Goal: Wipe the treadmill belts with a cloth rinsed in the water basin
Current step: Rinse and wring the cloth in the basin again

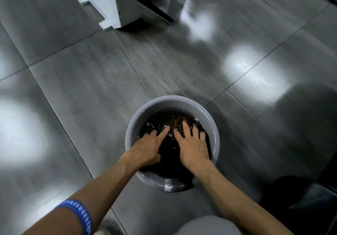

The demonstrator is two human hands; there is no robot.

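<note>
Head view, looking down at a glossy grey tiled floor (76, 74); a round grey basin (209, 119) is set on the floor, low and slightly right of centre, filled with dark rippling water (167, 149). Both hands are lowered into the basin from its near rim; the left hand (148, 148) is laid flat on the left side of the water with its fingers straight and spread, the fingertips dipped under the surface; the right hand (193, 146) is laid flat on the right side, its fingers likewise straight and splayed, nothing gripped as far as can be seen. A brownish shape, probably the cloth (179, 122), is seen under the water just beyond the right fingertips, toward the far rim; it is too dark and blurred for its outline to be made out, and whether the fingers press on it cannot be told. A blue wristband (80, 214) is worn on the left forearm, at the bottom left edge. At the top, left of centre, the white base of a machine (113, 6) is stood on the floor, well apart from the basin; bright patches of reflected light are scattered over the tiles.
</note>
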